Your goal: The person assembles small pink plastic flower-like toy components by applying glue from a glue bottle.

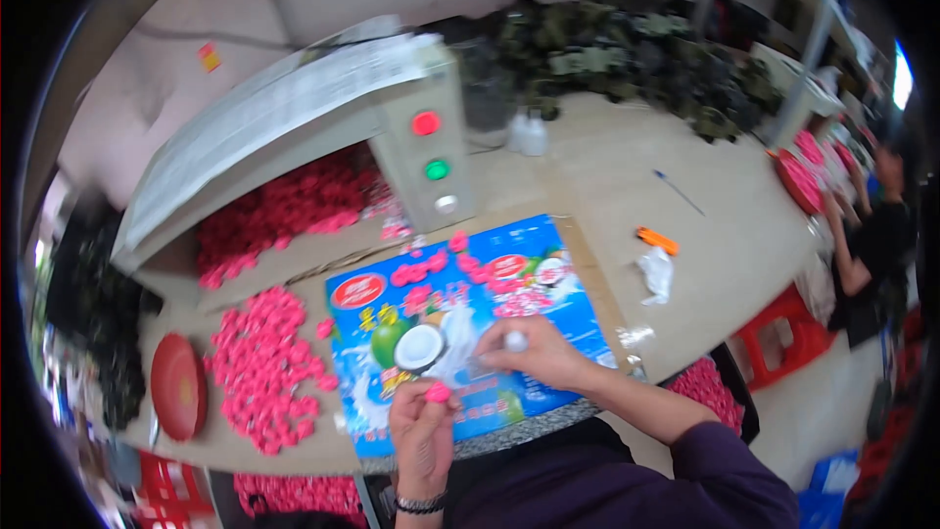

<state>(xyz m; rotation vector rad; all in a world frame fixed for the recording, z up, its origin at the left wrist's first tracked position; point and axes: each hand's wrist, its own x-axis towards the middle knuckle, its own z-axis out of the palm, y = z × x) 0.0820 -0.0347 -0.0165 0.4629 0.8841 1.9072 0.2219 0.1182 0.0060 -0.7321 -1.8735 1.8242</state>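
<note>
The left hand point(423, 428) had its fingers curled shut on a little pink piece point(438, 392), just over the near side of a bright blue sheet point(472, 414). The right hand point(537, 357) was closed in a pinch around a small white thing point(515, 341), too blurry to name. A big pink pile point(266, 367) lay left of the sheet on the worktop point(627, 162), next to a red dish point(179, 387).
</note>
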